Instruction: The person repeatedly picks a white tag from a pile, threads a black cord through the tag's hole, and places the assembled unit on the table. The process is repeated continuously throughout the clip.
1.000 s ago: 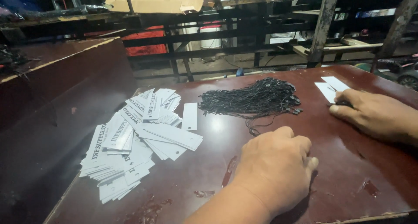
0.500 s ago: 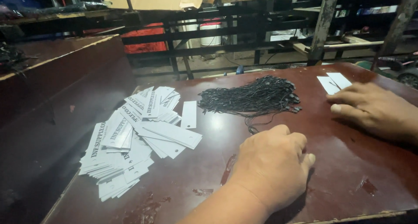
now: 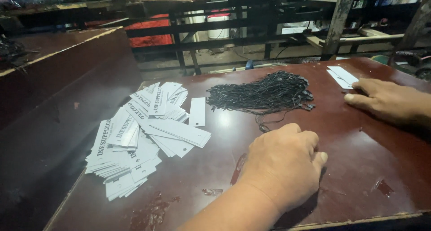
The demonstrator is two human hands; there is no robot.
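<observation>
My left hand [image 3: 283,161] rests knuckles-up on the dark red table [image 3: 359,168], fingers curled under; what lies beneath them is hidden. Just beyond it is a bundle of thin black strings [image 3: 265,93], with a loose strand trailing toward the hand. My right hand [image 3: 386,101] lies flat at the right, fingers spread, fingertips just below two white tags [image 3: 342,76]. A large, loose heap of white printed paper tags [image 3: 139,132] covers the table's left side, with a single tag [image 3: 197,111] lying apart beside it.
A dark sloped board [image 3: 54,101] borders the table on the left. Black metal racks [image 3: 233,29] and a post [image 3: 336,20] stand behind the table's far edge. The near table edge [image 3: 359,220] is chipped, with scuffed patches on the surface.
My left hand has edged slightly forward toward the strings. My right hand has barely shifted beside the two tags. The heap and the bundle have not moved.
</observation>
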